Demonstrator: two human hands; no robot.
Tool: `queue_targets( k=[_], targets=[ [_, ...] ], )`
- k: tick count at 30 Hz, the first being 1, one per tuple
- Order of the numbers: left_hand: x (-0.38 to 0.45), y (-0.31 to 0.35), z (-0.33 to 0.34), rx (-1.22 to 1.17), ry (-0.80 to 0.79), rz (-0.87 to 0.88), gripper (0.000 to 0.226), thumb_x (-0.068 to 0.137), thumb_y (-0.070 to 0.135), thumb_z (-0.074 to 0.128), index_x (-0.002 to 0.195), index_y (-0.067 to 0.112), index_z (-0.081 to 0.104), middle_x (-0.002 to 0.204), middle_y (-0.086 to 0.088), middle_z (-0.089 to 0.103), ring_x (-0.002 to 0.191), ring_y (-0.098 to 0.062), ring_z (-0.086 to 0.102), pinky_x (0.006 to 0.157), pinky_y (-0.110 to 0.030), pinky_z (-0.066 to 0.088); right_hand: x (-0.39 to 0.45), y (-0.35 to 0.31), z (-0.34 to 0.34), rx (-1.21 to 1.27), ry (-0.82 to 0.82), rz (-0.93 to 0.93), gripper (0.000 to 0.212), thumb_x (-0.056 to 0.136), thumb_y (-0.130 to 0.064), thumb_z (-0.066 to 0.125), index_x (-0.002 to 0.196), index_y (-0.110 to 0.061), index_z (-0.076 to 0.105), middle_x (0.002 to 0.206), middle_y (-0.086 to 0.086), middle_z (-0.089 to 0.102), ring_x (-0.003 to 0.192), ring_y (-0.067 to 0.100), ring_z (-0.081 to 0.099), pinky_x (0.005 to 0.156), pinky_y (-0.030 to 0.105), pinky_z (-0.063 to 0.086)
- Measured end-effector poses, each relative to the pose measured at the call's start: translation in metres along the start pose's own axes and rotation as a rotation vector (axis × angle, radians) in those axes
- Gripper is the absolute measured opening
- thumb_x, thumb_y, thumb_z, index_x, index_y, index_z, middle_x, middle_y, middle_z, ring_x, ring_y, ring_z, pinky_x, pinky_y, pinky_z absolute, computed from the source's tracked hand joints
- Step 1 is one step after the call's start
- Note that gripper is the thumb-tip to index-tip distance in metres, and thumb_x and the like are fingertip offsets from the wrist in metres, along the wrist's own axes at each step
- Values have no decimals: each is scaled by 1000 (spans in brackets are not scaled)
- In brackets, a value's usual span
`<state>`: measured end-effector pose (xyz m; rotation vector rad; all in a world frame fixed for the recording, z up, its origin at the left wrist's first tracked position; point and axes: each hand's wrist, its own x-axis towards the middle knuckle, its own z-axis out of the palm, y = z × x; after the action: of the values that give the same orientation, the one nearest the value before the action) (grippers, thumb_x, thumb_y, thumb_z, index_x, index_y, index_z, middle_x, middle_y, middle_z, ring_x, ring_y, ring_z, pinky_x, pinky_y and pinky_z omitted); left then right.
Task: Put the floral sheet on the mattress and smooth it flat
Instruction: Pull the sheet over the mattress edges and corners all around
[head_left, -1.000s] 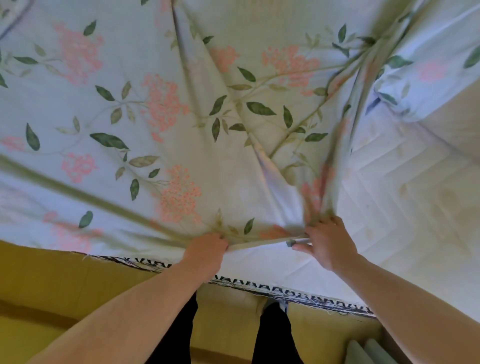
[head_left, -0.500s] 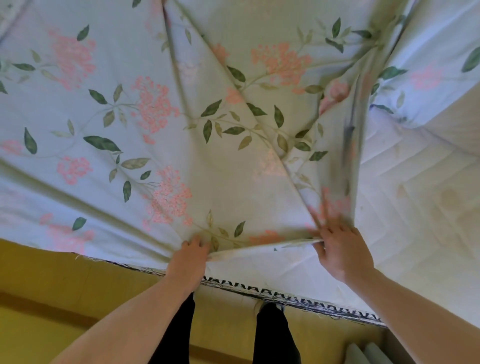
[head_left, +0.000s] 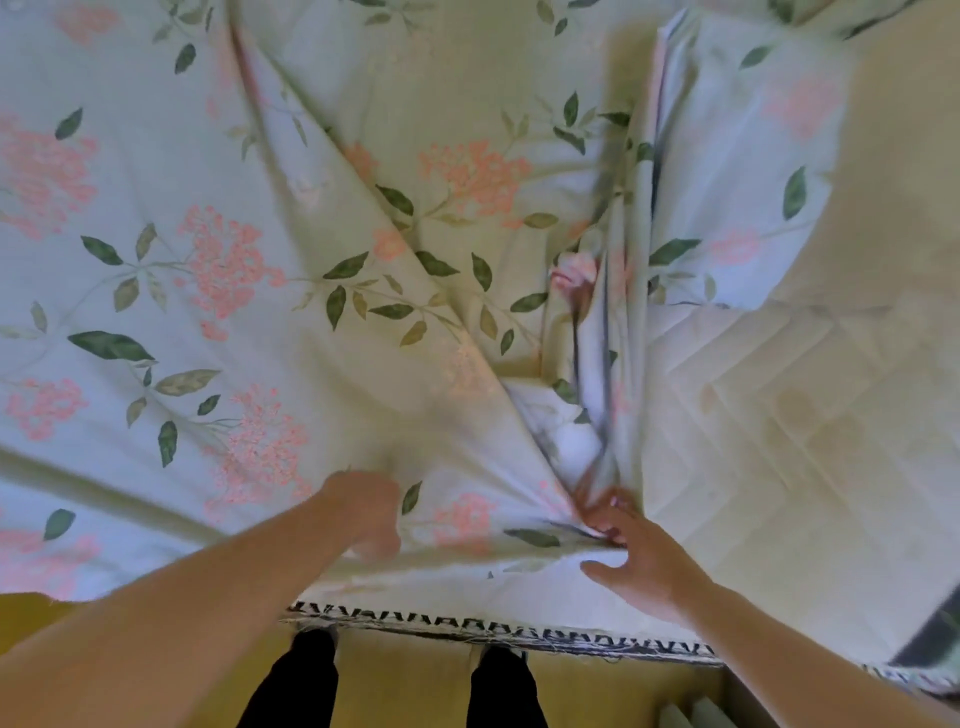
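Head view, lower centre of frame: my left hand (head_left: 371, 512), blurred, grips the floral sheet (head_left: 260, 270) near its lower edge; the sheet covers the frame's left and middle. Further right, my right hand (head_left: 636, 551) pinches bunched folds; bare quilted mattress (head_left: 789, 415) lies at right.
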<state>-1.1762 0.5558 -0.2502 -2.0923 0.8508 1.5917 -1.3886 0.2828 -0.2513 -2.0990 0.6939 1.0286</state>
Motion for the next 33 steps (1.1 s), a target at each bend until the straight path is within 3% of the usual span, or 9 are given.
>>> queue_targets(
  k=[3, 6, 10, 12, 15, 20, 25, 29, 33],
  targets=[
    [11, 19, -65, -194, 383, 71, 42, 95, 44, 56, 131, 23, 56, 130, 4, 55, 118, -24, 57, 98, -35, 48, 13, -14, -28, 380, 329, 57, 25, 85, -27, 82, 102, -33, 65, 106, -10, 69, 93, 14, 68, 85, 27, 53],
    [40, 48, -126, -329, 652, 139, 63, 92, 51, 63, 145, 22, 44, 147, -2, 39, 131, -29, 45, 102, -42, 45, 42, -23, -89, 606, 621, 189, 37, 83, -45, 80, 111, -30, 60, 107, -10, 70, 95, 16, 68, 91, 34, 53],
    [87, 60, -166, -264, 566, 18, 113, 74, 69, 73, 161, 25, 14, 166, -9, 3, 149, -45, 20, 114, -52, 37, 81, -34, -163, 935, 569, 317, 39, 86, -55, 71, 111, -31, 55, 94, 1, 58, 89, 22, 59, 102, 48, 52],
    [111, 58, -170, -237, 494, -55, 131, 63, 71, 75, 161, 30, 0, 167, -10, -12, 150, -51, 8, 116, -58, 33, 95, -44, -189, 1080, 550, 368, 71, 76, -70, 74, 124, -23, 50, 97, 1, 55, 86, 19, 57, 102, 47, 52],
    [140, 57, -166, -233, 463, -83, 133, 61, 63, 77, 158, 38, -10, 165, -4, -23, 149, -57, -3, 116, -63, 31, 124, -43, -220, 1221, 554, 355, 109, 65, -84, 71, 148, -22, 39, 132, -2, 50, 115, 24, 54, 104, 45, 50],
    [159, 60, -153, -230, 498, -94, 132, 70, 64, 77, 157, 42, -20, 165, 4, -31, 151, -54, -10, 114, -67, 32, 157, -39, -257, 1382, 480, 317, 115, 60, -87, 71, 149, -20, 41, 143, 0, 48, 133, 31, 48, 109, 50, 46],
    [165, 63, -157, -204, 464, -124, 133, 73, 63, 77, 154, 43, -27, 162, 5, -38, 150, -54, -12, 114, -69, 31, 183, -46, -283, 1551, 583, 320, 91, 59, -69, 86, 127, -21, 50, 116, -1, 63, 107, 25, 64, 98, 42, 54],
    [173, 62, -156, -191, 475, -126, 133, 75, 56, 77, 153, 43, -30, 160, 3, -41, 150, -55, -11, 112, -69, 34, 182, -47, -320, 1554, 923, 308, 60, 70, -49, 85, 116, -20, 60, 103, 0, 73, 89, 24, 70, 77, 38, 59],
    [175, 64, -147, -167, 474, -149, 133, 77, 51, 78, 153, 41, -31, 159, 1, -44, 149, -55, -9, 110, -67, 38, 159, -54, -379, 1328, 1222, 152, 41, 71, -41, 78, 108, -24, 69, 97, -7, 74, 83, 14, 72, 75, 35, 61]
  ],
)
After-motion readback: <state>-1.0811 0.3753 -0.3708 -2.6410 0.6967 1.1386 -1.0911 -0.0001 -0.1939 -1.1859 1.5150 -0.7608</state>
